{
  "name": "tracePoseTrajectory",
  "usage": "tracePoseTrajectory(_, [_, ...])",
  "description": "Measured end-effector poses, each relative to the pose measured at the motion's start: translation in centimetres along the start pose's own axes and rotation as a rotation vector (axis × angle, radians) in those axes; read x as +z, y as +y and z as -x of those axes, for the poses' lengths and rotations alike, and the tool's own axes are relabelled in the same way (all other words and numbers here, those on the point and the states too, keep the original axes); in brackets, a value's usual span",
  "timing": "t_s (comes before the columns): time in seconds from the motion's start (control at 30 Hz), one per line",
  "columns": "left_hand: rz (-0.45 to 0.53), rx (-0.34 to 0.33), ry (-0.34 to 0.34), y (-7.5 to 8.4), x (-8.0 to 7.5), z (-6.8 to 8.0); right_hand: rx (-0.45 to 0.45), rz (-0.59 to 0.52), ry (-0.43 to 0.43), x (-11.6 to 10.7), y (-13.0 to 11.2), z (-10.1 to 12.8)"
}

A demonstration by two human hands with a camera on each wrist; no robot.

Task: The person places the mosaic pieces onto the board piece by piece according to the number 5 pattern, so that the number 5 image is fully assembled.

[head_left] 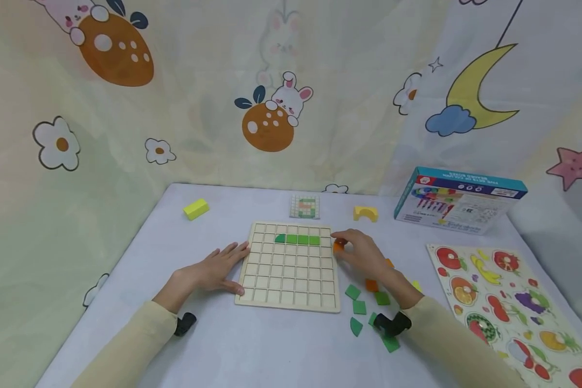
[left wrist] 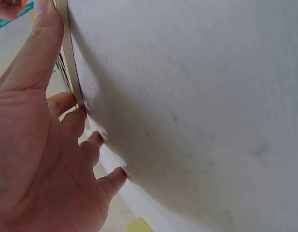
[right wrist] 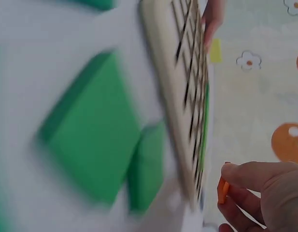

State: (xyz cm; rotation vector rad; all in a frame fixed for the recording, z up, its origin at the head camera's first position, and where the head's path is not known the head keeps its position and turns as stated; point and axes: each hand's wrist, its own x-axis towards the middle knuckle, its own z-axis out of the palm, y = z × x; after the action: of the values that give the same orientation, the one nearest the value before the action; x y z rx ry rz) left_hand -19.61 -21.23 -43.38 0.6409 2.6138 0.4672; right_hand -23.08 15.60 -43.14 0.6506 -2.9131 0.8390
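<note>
The right hand (head_left: 364, 252) pinches a small orange tile (head_left: 338, 247) just beside the right edge of the wooden grid board (head_left: 291, 291), near its far corner. The left hand (head_left: 218, 267) lies flat with straight fingers, touching the board's left edge. Loose green tiles (head_left: 359, 307) lie on the surface by the board's near right corner.

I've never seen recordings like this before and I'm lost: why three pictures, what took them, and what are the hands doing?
No machine here: a person wears three cameras. The wide picture comes from the head, the other two from each wrist.

On the white table lies a wooden grid board with a row of green tiles near its far edge. The left hand rests flat with straight fingers against the board's left edge; its wrist view shows the same. The right hand pinches a small orange tile at the board's right side. Loose green pieces lie near that wrist. Farther right: a fruit puzzle and a toy box.
</note>
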Motion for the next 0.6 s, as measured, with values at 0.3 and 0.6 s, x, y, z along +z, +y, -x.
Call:
tracePoseTrajectory(0.3, [0.007,-0.003,0.001,-0.6,0.2,0.0,-0.144,-0.081,-0.037,4.4,-6.3,-4.7])
tracePoseTrajectory(0.6, [0.006,-0.002,-0.007,-0.3,0.0,0.2,-0.170,-0.022,-0.062,7.6,-8.1,-6.5])
